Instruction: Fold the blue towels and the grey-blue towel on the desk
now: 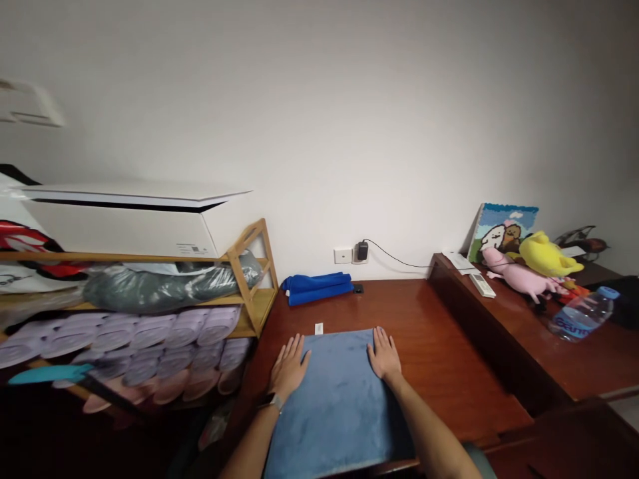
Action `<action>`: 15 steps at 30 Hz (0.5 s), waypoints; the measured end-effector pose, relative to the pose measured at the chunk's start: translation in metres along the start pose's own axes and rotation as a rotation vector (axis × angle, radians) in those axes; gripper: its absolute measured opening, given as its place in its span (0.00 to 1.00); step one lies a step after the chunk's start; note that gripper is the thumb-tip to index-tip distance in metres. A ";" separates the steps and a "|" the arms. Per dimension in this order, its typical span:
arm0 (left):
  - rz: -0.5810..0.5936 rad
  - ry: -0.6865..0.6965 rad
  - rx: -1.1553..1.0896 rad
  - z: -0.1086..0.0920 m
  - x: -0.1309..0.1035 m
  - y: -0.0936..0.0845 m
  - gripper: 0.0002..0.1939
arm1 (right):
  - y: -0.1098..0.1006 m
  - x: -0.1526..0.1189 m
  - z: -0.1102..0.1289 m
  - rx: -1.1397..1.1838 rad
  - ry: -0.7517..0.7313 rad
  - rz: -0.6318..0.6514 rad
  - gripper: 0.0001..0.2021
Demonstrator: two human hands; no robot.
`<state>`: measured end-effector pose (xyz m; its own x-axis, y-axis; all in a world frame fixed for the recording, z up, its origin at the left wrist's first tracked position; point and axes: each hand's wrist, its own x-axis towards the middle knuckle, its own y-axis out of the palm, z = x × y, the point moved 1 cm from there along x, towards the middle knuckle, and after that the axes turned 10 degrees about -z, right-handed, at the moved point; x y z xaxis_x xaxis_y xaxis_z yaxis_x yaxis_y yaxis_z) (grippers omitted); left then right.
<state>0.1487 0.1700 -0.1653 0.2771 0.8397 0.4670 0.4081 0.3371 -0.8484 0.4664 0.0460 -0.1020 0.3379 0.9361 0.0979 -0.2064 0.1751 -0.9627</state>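
A blue-grey plush cloth [339, 399] lies spread flat on the reddish-brown wooden table, its near end reaching the table's front edge. My left hand [289, 366] rests flat at its far left corner, fingers stretched out, with a watch on the wrist. On the far right corner lies my right hand [384, 356], also flat with fingers extended. Neither hand grips anything. A small white label [319, 328] sticks out past the cloth's far edge, near my left fingertips. Behind it, a folded bright blue cloth [319, 288] sits against the wall.
Left stands a wooden rack [257, 293] with several slippers [184, 326] and a white box [124, 226]. A black plug adapter [363, 251] is in the wall socket. On the raised right surface are plush toys [519, 273], a remote [482, 285] and a plastic bottle [582, 316].
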 end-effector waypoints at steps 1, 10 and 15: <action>0.006 -0.004 -0.002 0.001 0.000 -0.001 0.34 | 0.000 0.000 0.000 -0.003 0.003 0.003 0.35; -0.047 0.015 0.020 -0.009 0.000 0.000 0.34 | -0.002 -0.006 -0.009 0.015 -0.027 0.019 0.35; -0.076 0.052 0.031 -0.014 0.005 -0.007 0.33 | -0.001 -0.010 -0.008 0.025 -0.035 -0.027 0.34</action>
<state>0.1597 0.1662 -0.1534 0.2919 0.7881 0.5420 0.4025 0.4128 -0.8171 0.4708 0.0345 -0.1038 0.3111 0.9411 0.1328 -0.2208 0.2075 -0.9530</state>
